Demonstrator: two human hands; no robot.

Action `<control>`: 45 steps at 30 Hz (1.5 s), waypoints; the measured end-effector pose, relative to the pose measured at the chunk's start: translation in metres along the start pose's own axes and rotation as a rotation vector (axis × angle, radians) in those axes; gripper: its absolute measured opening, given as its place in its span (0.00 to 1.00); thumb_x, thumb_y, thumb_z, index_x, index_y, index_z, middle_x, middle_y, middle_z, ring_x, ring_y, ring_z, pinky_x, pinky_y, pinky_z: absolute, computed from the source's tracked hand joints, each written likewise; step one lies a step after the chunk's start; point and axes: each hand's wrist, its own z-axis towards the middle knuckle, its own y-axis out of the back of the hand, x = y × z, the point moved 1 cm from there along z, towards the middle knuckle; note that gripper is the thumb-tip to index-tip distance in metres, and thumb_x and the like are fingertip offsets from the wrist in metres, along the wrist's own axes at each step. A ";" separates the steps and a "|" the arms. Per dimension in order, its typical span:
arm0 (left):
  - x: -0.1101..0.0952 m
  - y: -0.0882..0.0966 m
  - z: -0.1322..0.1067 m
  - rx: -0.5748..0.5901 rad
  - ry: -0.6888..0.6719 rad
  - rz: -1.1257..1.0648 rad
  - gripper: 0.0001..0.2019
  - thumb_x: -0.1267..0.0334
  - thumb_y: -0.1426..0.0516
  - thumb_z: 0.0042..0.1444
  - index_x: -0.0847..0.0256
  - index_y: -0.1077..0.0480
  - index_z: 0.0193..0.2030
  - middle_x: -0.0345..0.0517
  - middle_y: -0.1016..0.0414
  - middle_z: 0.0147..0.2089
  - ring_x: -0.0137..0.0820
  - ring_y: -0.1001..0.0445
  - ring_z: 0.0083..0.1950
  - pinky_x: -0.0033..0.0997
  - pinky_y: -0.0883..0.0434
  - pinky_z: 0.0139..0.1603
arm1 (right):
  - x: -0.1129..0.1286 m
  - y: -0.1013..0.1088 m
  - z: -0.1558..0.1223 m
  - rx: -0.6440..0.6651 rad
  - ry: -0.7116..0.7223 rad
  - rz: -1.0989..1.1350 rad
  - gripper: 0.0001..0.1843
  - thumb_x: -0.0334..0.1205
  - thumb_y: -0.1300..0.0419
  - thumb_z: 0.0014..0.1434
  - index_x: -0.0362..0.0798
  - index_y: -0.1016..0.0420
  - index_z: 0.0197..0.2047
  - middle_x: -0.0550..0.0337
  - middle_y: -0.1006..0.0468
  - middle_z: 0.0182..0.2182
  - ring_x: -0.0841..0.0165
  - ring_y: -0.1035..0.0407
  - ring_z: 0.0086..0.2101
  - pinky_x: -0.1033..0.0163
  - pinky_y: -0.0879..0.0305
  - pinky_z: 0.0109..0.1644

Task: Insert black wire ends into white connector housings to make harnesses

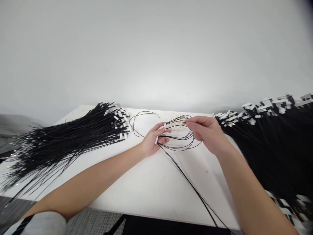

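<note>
My left hand (154, 140) is closed around a coil of thin black cords (181, 138) with white end tags, pinching it at its left side just above the white table (151, 182). My right hand (207, 130) pinches the top of the same coil with fingers pressed together. The cords' loose tails (195, 192) trail across the table toward its near edge. One looser loop (140, 122) bulges out to the left behind my left hand.
A large fanned bundle of black cords with white tags (73, 137) lies on the table's left. A bigger heap of the same cords (271, 143) covers the right side. A small pile of white pieces (177, 125) sits behind the coil. A plain white wall stands behind.
</note>
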 end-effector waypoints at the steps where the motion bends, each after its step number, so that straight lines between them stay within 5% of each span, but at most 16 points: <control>1: 0.000 0.000 0.000 0.005 0.000 -0.002 0.16 0.65 0.42 0.50 0.56 0.37 0.46 0.41 0.29 0.36 0.14 0.47 0.17 0.28 0.31 0.37 | 0.000 -0.003 -0.002 0.010 0.017 -0.104 0.10 0.43 0.36 0.45 0.44 0.25 0.29 0.64 0.35 0.19 0.80 0.48 0.18 0.70 0.52 0.20; 7: 0.000 0.001 0.001 0.003 0.011 -0.009 0.16 0.65 0.42 0.51 0.57 0.37 0.47 0.41 0.29 0.36 0.14 0.47 0.17 0.28 0.31 0.36 | -0.001 -0.009 -0.004 -0.040 0.040 -0.426 0.12 0.45 0.38 0.47 0.43 0.25 0.29 0.61 0.33 0.21 0.77 0.46 0.22 0.69 0.50 0.24; 24: 0.000 0.000 0.000 0.014 0.012 0.012 0.16 0.65 0.42 0.51 0.58 0.36 0.47 0.41 0.28 0.34 0.15 0.47 0.17 0.29 0.32 0.38 | -0.012 -0.010 0.001 -0.059 0.087 -0.505 0.10 0.44 0.39 0.47 0.45 0.24 0.28 0.61 0.31 0.21 0.76 0.44 0.22 0.69 0.47 0.24; 37: 0.000 -0.001 0.000 0.030 0.020 0.042 0.14 0.65 0.42 0.51 0.59 0.36 0.45 0.42 0.28 0.33 0.14 0.48 0.16 0.28 0.33 0.35 | -0.020 -0.008 0.004 0.013 0.656 -0.759 0.05 0.34 0.45 0.56 0.46 0.28 0.33 0.62 0.30 0.29 0.78 0.42 0.25 0.71 0.42 0.29; 45: 0.001 0.001 0.001 0.069 0.024 0.025 0.13 0.65 0.42 0.50 0.60 0.35 0.44 0.40 0.29 0.31 0.15 0.47 0.16 0.28 0.33 0.35 | -0.022 -0.008 0.001 0.021 0.693 -0.878 0.06 0.35 0.48 0.59 0.46 0.30 0.35 0.61 0.31 0.31 0.77 0.41 0.26 0.70 0.44 0.28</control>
